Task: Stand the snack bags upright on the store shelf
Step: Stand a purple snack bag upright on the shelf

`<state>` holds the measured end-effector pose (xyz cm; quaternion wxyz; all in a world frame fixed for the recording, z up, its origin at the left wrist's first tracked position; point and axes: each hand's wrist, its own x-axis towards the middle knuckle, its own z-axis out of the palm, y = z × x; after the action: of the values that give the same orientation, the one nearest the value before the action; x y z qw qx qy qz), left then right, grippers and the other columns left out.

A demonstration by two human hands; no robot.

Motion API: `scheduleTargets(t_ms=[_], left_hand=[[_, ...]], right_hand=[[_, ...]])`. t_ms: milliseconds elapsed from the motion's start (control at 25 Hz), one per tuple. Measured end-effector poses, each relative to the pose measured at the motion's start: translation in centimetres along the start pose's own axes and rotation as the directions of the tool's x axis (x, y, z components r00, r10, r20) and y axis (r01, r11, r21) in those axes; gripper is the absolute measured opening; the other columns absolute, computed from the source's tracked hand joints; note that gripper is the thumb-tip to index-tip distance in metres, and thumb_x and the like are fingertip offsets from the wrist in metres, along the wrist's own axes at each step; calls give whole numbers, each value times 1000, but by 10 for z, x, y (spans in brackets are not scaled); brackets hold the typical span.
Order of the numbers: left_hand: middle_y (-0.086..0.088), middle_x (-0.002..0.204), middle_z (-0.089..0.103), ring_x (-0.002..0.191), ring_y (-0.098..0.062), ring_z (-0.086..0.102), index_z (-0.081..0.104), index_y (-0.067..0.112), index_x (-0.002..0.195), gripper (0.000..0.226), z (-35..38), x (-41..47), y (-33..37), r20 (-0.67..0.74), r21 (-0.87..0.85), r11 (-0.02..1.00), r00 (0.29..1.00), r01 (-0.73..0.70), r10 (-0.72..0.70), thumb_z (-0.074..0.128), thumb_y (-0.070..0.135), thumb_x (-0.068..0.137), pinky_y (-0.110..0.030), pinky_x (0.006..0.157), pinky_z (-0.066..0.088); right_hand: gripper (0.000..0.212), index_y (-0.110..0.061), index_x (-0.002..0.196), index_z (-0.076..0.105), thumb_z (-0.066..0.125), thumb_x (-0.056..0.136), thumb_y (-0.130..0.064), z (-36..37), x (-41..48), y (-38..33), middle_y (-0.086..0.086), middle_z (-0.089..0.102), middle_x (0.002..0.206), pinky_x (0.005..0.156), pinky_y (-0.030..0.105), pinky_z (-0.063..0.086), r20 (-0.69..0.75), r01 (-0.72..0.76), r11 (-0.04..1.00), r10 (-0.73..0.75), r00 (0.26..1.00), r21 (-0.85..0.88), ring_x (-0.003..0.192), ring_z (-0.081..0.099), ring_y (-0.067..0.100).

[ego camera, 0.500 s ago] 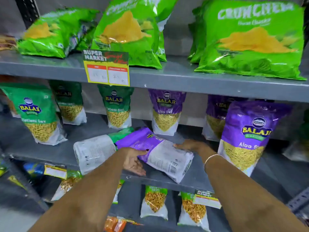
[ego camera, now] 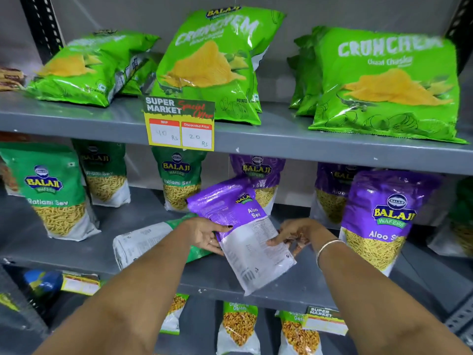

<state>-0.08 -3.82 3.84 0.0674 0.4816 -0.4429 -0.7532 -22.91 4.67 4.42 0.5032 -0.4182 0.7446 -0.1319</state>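
Observation:
A purple Aloo Sev bag [ego camera: 238, 221] is tilted up off the middle shelf [ego camera: 76, 249], back side facing me, top leaning away to the left. My left hand [ego camera: 204, 233] grips its left edge and my right hand [ego camera: 294, 233] grips its right edge. Beside it on the left a green bag [ego camera: 143, 242] lies flat on its face. Upright green Ratlami Sev bags [ego camera: 55, 193] stand at the left, and upright purple Aloo Sev bags [ego camera: 381, 213] at the right.
Large green Crunchem chip bags [ego camera: 384, 83] fill the top shelf, with a yellow price tag [ego camera: 179, 126] on its front edge. More sev bags [ego camera: 239, 326] stand on the shelf below. A black slotted upright [ego camera: 41, 24] runs at the far left.
The purple bag lay flat on the shelf; both hands have now lifted and tilted it toward upright. The view has shifted slightly downward.

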Motion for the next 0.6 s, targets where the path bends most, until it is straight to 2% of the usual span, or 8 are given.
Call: scheduleTargets(t_ms=[120, 200, 240, 280, 360, 400, 520, 600], left_hand=[[-5, 108, 57, 89, -25, 58, 57, 4, 92, 5, -7, -7, 21, -16, 120, 987, 994, -103, 105, 55, 4, 88, -53, 110, 34], [-9, 130, 51, 116, -31, 52, 47, -2, 120, 37, -8, -7, 31, -62, 182, 962, 974, -203, 217, 58, -1, 85, -52, 100, 41], [-13, 132, 51, 125, -32, 47, 41, -2, 128, 48, -5, -7, 35, -84, 216, 943, 958, -252, 275, 60, -2, 83, -50, 95, 44], [-13, 122, 58, 123, -30, 47, 44, 0, 125, 48, -3, -5, 37, -94, 256, 916, 935, -308, 341, 63, -3, 81, -48, 92, 46], [-8, 94, 64, 104, -24, 54, 54, 9, 109, 37, 2, 3, 40, -97, 326, 856, 887, -401, 452, 67, -4, 77, -42, 88, 50], [-6, 87, 64, 93, -22, 57, 56, 12, 103, 35, 5, 7, 39, -88, 361, 826, 866, -433, 493, 69, -4, 75, -35, 79, 53], [15, 56, 68, 64, -5, 58, 61, 17, 89, 30, 9, 22, 33, -52, 424, 752, 815, -504, 576, 72, -4, 71, -17, 53, 48], [14, 56, 66, 64, -7, 56, 62, 18, 79, 29, 10, 28, 27, 0, 418, 745, 820, -520, 572, 73, -7, 68, -20, 57, 45]], right_hand=[[43, -9, 113, 61, 75, 73, -10, 4, -5, -10, 9, 69, 100, 58, 29, 58, -53, 93, 996, -93, 994, -5, 78, 64, 16], [42, -10, 108, 61, 77, 69, -7, 11, -5, -11, 9, 66, 101, 54, 27, 56, -146, 189, 982, -186, 972, 6, 84, 63, 20], [46, -9, 107, 60, 80, 65, -6, 14, -2, -9, 9, 65, 101, 54, 27, 55, -211, 247, 969, -235, 949, 30, 87, 63, 22], [51, -7, 107, 60, 82, 61, -4, 18, 3, -7, 10, 65, 103, 58, 29, 55, -286, 311, 948, -282, 916, 62, 90, 62, 23], [58, -2, 110, 58, 83, 57, 1, 23, 15, 1, 10, 65, 105, 83, 36, 55, -459, 381, 922, -310, 832, 68, 98, 61, 23], [61, 0, 112, 57, 83, 57, 2, 26, 21, 4, 8, 64, 105, 92, 36, 52, -530, 377, 924, -288, 797, 65, 99, 59, 20], [66, -1, 114, 55, 80, 54, 5, 36, 39, 20, 11, 67, 109, 95, 43, 51, -638, 386, 916, -231, 734, 112, 98, 60, 22], [67, -3, 116, 54, 78, 54, 8, 42, 42, 29, 15, 66, 112, 93, 45, 51, -662, 412, 897, -212, 719, 159, 100, 61, 25]])
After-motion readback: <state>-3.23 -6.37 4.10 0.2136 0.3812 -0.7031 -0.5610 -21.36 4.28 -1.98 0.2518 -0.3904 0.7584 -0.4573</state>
